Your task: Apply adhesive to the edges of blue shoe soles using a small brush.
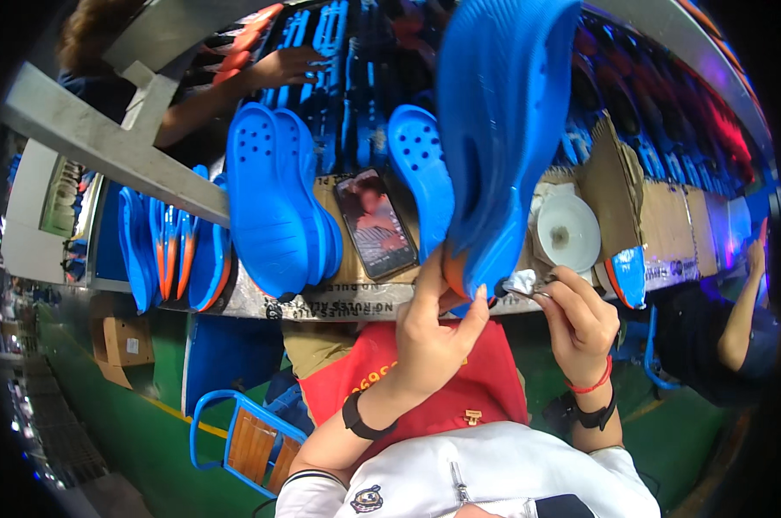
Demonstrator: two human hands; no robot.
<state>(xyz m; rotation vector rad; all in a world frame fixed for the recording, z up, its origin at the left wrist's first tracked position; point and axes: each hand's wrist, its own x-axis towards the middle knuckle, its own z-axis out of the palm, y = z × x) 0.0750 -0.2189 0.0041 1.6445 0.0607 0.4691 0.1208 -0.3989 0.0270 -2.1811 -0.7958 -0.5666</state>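
My left hand [432, 341] is closed round the lower end of a large blue shoe sole [504, 129], which stands upright above the bench edge and shows orange near my fingers. My right hand [582, 326] pinches a small dark, thin-handled tool with a whitish wad [520, 281] at its tip. The wad is close beside the sole's lower end; whether they touch I cannot tell. Behind my right hand stands a white bowl [568, 231] with a greyish spot at its bottom. Left of the held sole lies another blue sole [420, 164] with dark holes.
A phone [375, 223] with a lit screen lies near a stack of blue soles [269, 207]. More blue and orange soles [174, 246] stand at the left. A metal bar [114, 138] crosses there. Cardboard [610, 181] rises behind the bowl. Another person's hand [287, 67] reaches in at the far left.
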